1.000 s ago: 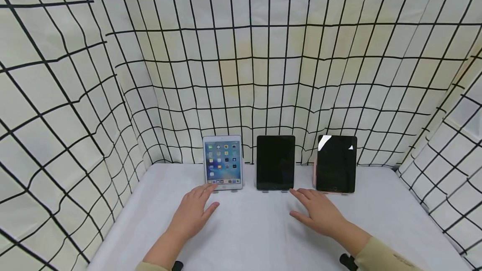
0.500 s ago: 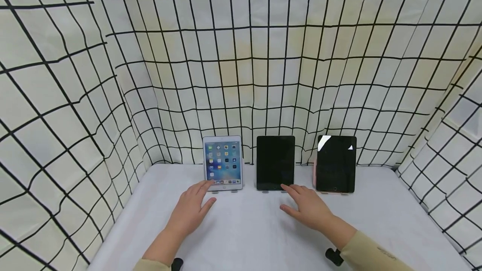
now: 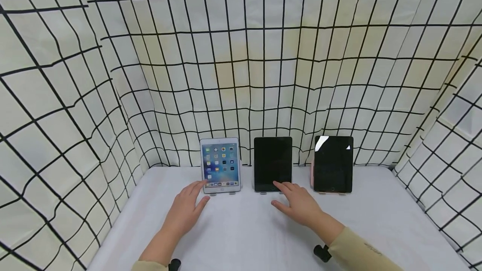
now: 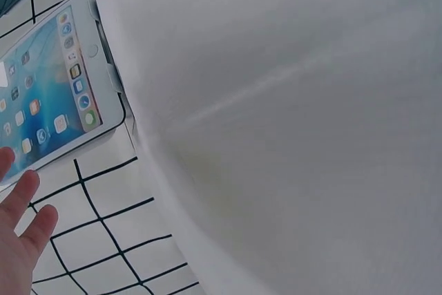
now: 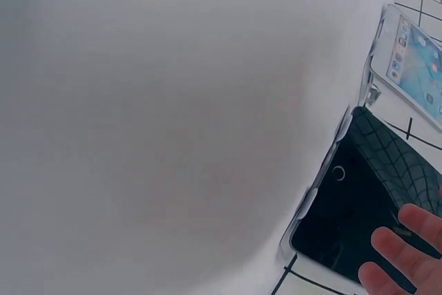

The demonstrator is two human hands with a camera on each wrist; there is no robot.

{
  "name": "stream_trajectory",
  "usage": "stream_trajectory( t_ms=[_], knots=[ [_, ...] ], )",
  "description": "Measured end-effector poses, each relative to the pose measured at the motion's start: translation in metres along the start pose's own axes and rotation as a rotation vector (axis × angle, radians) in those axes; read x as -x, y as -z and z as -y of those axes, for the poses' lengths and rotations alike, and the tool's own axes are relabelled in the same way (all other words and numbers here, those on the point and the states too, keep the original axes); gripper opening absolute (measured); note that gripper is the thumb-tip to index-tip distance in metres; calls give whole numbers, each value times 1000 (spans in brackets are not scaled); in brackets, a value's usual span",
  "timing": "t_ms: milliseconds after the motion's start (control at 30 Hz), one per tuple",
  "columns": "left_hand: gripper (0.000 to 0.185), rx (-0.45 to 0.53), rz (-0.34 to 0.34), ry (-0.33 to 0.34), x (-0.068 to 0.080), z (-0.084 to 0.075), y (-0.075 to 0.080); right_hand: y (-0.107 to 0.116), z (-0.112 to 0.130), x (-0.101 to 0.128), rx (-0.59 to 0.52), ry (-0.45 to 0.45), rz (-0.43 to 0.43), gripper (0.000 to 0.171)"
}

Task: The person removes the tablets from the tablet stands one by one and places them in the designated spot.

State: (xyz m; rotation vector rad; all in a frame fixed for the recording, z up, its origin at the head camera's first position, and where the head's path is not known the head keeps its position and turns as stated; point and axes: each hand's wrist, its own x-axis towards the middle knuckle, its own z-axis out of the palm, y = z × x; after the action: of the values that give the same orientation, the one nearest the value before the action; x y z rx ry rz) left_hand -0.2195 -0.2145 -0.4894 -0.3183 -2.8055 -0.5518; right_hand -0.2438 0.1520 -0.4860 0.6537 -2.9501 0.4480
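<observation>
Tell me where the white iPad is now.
In the head view, the white iPad stands leftmost, beside the dark-screened middle tablet, its lower left corner near the left hand.

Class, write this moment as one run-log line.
left hand: near lit tablet | right hand: near dark middle tablet | contact: unclear | rightmost tablet: dark

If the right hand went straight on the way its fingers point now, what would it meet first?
Most likely the dark middle tablet: in the head view the right hand overlaps its lower edge, though whether any gap is left between them is hard to judge.
</observation>
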Motion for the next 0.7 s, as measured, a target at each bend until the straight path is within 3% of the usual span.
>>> stream_trajectory(
  t_ms=[233,700],
  knots=[
    [56,9,-35,24,0,8,5,-3,8,-8,-51,-33,6,71],
    [57,-5,-12,53,1,17,7,-11,18,-22,-213,-107,3,68]
  ],
)
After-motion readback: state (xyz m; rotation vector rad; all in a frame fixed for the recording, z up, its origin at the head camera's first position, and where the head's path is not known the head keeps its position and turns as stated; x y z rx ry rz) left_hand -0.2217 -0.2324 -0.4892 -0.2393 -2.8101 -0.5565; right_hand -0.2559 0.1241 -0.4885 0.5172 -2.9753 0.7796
